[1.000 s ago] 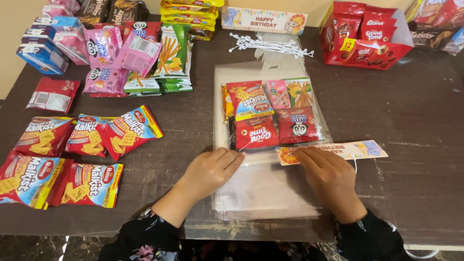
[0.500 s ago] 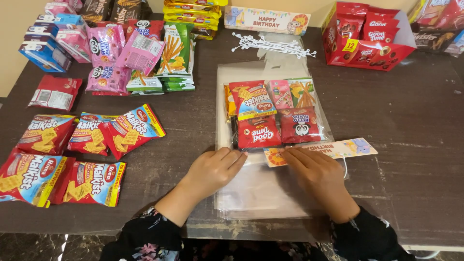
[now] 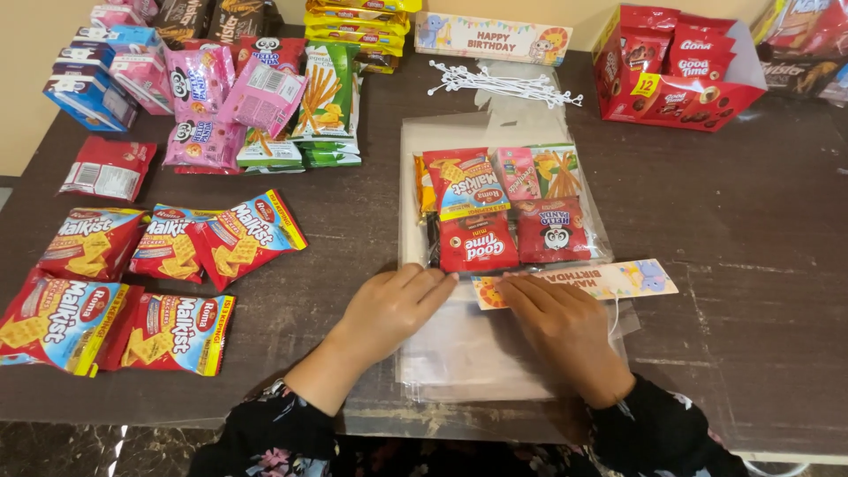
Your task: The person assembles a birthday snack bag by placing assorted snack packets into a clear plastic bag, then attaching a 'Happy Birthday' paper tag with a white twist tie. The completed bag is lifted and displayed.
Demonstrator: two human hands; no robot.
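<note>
paper strip [image 3: 609, 279] under right hand [image 3: 565, 331] (fingertips)

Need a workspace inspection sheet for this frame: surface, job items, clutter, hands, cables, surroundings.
Surface: dark brown table, scuffed on the right side.
Job's things: clear plastic bag lying flat, filled with snack packets; pastel card strip laid across the bag below the packets.
Clutter: red cracker packs at left; pink and green snack packs at the back; blue boxes at back left; red display carton at back right; white ties; a second card strip.
Hands: left hand flat on the bag; right hand pressing the card strip's left end.
Cables: nothing seen.
Surroundings: beige wall at left.
</note>
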